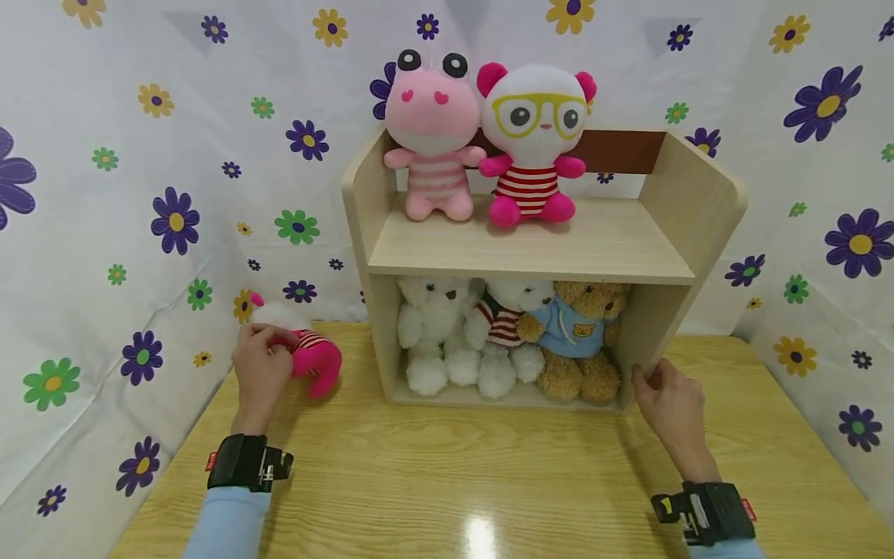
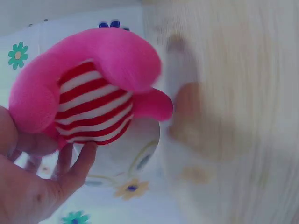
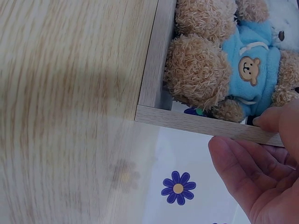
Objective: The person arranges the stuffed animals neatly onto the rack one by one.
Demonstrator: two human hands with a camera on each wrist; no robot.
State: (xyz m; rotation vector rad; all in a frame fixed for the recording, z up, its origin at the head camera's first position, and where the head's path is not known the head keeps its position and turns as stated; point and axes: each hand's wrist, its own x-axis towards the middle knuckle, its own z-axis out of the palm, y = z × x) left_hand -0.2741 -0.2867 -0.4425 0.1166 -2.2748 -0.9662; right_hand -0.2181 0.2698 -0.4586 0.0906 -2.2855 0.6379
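Observation:
At the left, my left hand (image 1: 260, 373) grips a plush panda (image 1: 316, 363) with pink limbs, a red-and-white striped body and a white head. In the left wrist view, the thumb and fingers hold the panda (image 2: 93, 107) by its side; its face is mostly turned away. My right hand (image 1: 670, 400) pinches the right side panel of a small wooden shelf (image 1: 531, 265) near its bottom. The right wrist view shows the thumb inside that panel (image 3: 196, 127) and the fingers outside, beside a brown teddy bear (image 3: 201, 70) in a blue hoodie.
On the upper shelf sit a pink plush (image 1: 436, 132) with bulging eyes and another panda plush (image 1: 531, 147) with yellow glasses. Below are a white bear (image 1: 433, 334), a bear in a striped sweater (image 1: 504, 326) and the brown teddy. Flowered cloth (image 1: 174, 140) surrounds the wooden table (image 1: 419, 481).

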